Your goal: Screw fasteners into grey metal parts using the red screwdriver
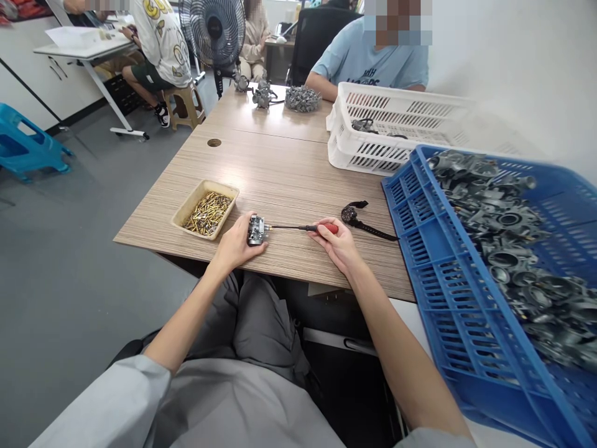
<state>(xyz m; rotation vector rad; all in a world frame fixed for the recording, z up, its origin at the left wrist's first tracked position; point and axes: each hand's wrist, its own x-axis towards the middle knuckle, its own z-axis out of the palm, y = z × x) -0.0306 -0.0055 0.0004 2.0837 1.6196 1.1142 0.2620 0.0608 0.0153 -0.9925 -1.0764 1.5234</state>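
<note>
Head cam: L hand pinches small metal block, thumb along its 6 o'clock edge, other fingers bent at its 9 o'clock side, tips partly hidden; block sits betw. thumb & fingers. R hand pinches red-handled screwdriver w/ thumb & fingertips; shaft points to 9 o'clock, tip at brass bit on block's 3 o'clock side. Tray approx. 10 o'clock from block; watch 1 o'clock from R hand, blue basket 3 o'clock.

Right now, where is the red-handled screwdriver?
In the head view, the screwdriver is near centre, in the right hand, pointing left toward the metal part in the left hand.
</note>
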